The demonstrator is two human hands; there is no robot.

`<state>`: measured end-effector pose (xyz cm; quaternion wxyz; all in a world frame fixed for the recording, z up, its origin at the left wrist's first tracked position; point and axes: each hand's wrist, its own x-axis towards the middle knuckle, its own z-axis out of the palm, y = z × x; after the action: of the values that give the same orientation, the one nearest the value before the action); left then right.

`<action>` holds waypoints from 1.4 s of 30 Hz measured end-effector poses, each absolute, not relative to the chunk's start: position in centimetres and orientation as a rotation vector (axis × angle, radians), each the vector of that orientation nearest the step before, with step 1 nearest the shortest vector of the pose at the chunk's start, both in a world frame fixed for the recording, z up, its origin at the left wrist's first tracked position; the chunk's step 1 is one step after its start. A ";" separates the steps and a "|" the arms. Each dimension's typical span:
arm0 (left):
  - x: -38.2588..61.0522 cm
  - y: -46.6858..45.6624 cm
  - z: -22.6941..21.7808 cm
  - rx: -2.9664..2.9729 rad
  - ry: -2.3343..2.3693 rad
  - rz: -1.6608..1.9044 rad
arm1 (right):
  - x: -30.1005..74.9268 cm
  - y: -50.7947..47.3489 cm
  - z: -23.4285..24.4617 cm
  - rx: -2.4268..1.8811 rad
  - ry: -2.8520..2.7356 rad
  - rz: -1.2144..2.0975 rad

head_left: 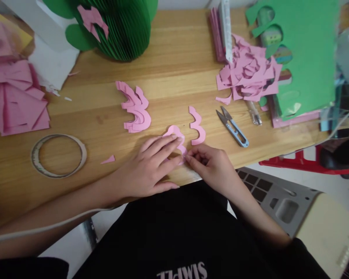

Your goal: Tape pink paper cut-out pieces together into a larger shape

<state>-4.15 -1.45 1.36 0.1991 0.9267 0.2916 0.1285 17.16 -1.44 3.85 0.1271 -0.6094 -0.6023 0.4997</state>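
A wavy pink paper cutout (pixel 172 130) lies on the table near its front edge. My left hand (pixel 155 164) rests flat over it, fingers stretched out and pressing it down. At the cutout's lower right end, my right hand (pixel 205 161) pinches with thumb and forefinger; the exact bit between the fingertips is too small to make out. Just above my right hand lies another scalloped pink cutout (pixel 198 126). A stack of similar pink cutouts (pixel 136 110) sits up and to the left. Blue thread snips (pixel 234 127) lie to the right, blades pointing away from me.
A tape roll (pixel 83 153) and a small pink scrap (pixel 109 159) lie to the left. Folded pink paper (pixel 17 100) sits at far left, a green honeycomb paper piece (pixel 125 35) behind. Pink offcuts (pixel 247 71) and green sheets (pixel 311 58) are at the right.
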 end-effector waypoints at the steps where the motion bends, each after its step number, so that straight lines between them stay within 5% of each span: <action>1: -4.1 -1.4 1.4 2.594 0.814 0.360 | 17.2 -1.4 3.9 -1.779 -1.745 1.454; 42: -4.1 -1.5 1.2 2.592 0.830 0.335 | 16.5 -1.8 3.3 -1.901 -1.692 1.369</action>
<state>-4.10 -1.51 1.20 0.1983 0.9265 0.2966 0.1196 16.48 -1.82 3.33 0.1256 -0.6528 -0.5807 0.4699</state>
